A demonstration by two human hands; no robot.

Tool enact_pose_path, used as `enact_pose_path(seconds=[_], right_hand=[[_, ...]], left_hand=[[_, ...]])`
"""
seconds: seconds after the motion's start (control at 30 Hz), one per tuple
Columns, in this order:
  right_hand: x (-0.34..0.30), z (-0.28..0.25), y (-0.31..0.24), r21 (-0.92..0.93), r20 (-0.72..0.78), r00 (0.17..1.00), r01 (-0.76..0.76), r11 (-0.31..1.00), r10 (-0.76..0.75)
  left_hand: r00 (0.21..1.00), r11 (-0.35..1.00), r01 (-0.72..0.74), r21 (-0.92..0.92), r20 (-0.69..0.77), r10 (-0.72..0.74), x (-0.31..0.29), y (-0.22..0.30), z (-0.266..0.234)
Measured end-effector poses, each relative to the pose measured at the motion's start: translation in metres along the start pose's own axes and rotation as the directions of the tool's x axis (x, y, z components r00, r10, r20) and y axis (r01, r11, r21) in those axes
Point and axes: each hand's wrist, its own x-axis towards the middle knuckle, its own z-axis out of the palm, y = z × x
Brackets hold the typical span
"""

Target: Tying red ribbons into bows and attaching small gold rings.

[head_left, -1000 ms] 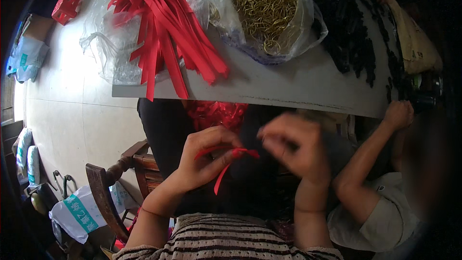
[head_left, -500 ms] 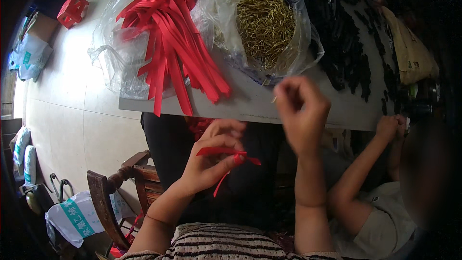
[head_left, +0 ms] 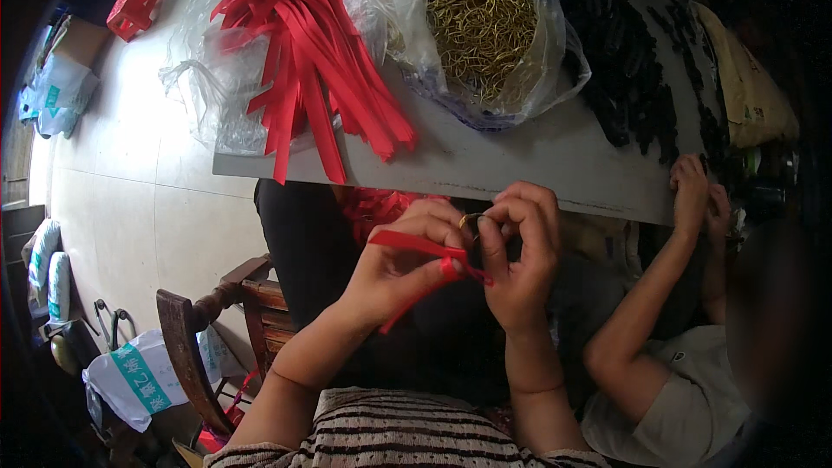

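My left hand (head_left: 400, 267) is closed on a folded red ribbon (head_left: 403, 243), pinched under the thumb with its ends sticking out. My right hand (head_left: 527, 251) has come up against it, thumb and finger pinched on a short, thin gold-coloured wire (head_left: 469, 220). The wire curves between the fingertips of both hands, just above the ribbon; its exact ends are hidden by my fingers. On the table lies a pile of cut red ribbons (head_left: 325, 61). Beside it, many gold wires (head_left: 481, 26) fill an opened clear plastic bag (head_left: 555, 78).
The grey table (head_left: 520, 160) has its near edge just beyond my hands. Black strips (head_left: 624, 78) cover its right side. A co-worker's hands (head_left: 691, 191) are at the right edge. A wooden chair (head_left: 186, 364) stands left, a red stool (head_left: 134, 10) far left.
My right hand has moved down and left from near the wire bag to meet my left hand. My left hand still grips the red ribbon. The co-worker's hands have moved up slightly.
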Motion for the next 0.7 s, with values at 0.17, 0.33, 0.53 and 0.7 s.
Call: enact_pose_path(seconds=[0.17, 0.33, 0.53, 0.7], right_hand=[[-0.016, -0.003, 0.008, 0.892, 0.443, 0.865, -0.453, -0.016, 0.238], [-0.015, -0.008, -0.001, 0.523, 0.498, 0.832, -0.513, 0.681, 0.244], [-0.006, -0.018, -0.007, 0.505, 0.299, 0.915, -0.392, 0.769, 0.27], [0.002, -0.021, -0.009, 0.481, 0.231, 0.945, -0.318, 0.817, 0.232]], left_hand=[[0.994, 0.779, -0.011, -0.627, 0.077, 0.076, 0.003, -0.005, 0.003], [0.992, 0.877, 0.013, -0.48, -0.105, -0.073, 0.001, 0.01, -0.005], [0.967, 0.968, 0.198, -0.153, -0.131, -0.218, -0.002, 0.007, -0.011], [0.952, 0.94, 0.271, -0.207, -0.09, -0.294, -0.001, 0.004, -0.008]])
